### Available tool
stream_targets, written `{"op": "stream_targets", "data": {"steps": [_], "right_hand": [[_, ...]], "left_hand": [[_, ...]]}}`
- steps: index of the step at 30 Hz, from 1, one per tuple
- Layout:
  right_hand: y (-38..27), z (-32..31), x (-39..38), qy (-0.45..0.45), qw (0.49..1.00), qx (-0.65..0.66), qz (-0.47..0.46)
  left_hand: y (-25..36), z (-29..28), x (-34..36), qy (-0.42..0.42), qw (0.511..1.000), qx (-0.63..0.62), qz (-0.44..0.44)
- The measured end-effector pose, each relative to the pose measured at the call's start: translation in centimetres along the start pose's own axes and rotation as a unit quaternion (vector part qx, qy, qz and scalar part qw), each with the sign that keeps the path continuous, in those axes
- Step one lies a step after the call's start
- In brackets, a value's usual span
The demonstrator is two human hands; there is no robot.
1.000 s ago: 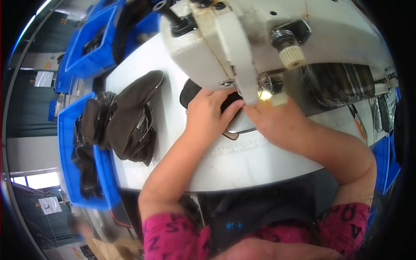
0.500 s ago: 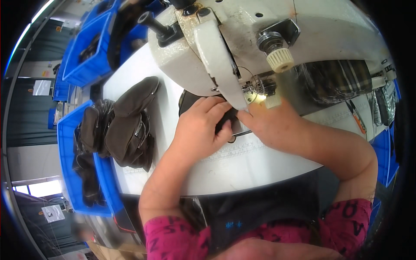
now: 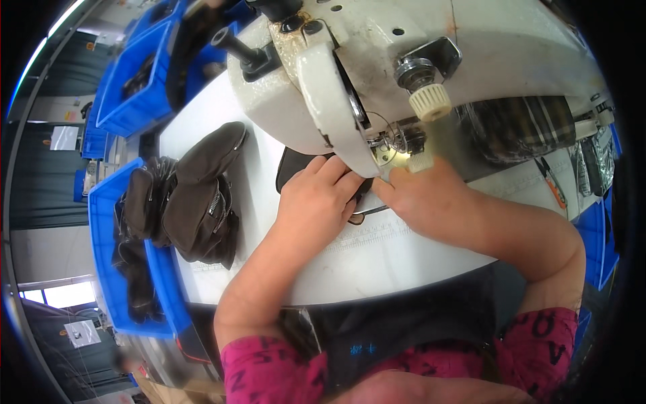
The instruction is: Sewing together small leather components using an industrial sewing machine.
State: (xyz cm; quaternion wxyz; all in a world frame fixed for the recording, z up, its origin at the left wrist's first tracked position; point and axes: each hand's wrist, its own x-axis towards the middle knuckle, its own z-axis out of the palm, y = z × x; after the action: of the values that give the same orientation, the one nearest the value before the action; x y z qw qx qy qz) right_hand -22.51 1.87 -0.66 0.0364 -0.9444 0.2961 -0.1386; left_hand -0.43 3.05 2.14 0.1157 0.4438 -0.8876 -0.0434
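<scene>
A dark fabric piece [image 3: 288, 167] lies beneath the head of a white sewing machine [image 3: 336, 108]. My left hand [image 3: 316, 195] is closed on it, fingers bent over the top and thumb mostly hidden. On the other side of the needle area, my right hand [image 3: 424, 198] is curled at the piece's right edge, with its thumb pointing toward my left hand. The machine head and the hand itself cover most of the right fingers. A small lamp glow lights the spot by the thread guides [image 3: 397, 140]. Where the needle meets the fabric is hidden.
Dark zippered pouches [image 3: 195, 209] are piled on the white table [image 3: 363, 269] at left, beside a blue bin [image 3: 111, 269]. Another blue bin [image 3: 138, 84] stands farther back. At right lie orange-handled snips [image 3: 553, 185] and a plastic-wrapped dark bundle [image 3: 518, 128].
My left hand has shifted slightly to the right, and its thumb, visible earlier, has tucked under. A metal part now shows in the machine head's slot. My right hand stays nearly still.
</scene>
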Motion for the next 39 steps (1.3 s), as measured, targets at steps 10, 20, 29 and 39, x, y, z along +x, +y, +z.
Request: {"op": "stream_targets", "data": {"steps": [10, 20, 29, 39], "right_hand": [[-1.0, -0.3, -0.2, -0.028, 0.995, -0.083, -0.054], [-1.1, 0.6, -0.3, 0.021, 0.991, -0.118, -0.056], [-0.9, -0.9, -0.2, -0.042, 0.994, -0.093, -0.049], [-0.2, -0.4, 0.0, -0.018, 0.996, -0.072, -0.054]], "left_hand": [[-1.0, -0.5, 0.1, 0.012, 0.994, -0.104, -0.016], [-0.4, 1.6, 1.1, 0.100, 0.995, -0.015, -0.006], [0.3, 2.0, 1.4, 0.118, 0.992, 0.026, -0.028], [0.5, 2.0, 1.4, 0.121, 0.991, 0.007, -0.059]]}}
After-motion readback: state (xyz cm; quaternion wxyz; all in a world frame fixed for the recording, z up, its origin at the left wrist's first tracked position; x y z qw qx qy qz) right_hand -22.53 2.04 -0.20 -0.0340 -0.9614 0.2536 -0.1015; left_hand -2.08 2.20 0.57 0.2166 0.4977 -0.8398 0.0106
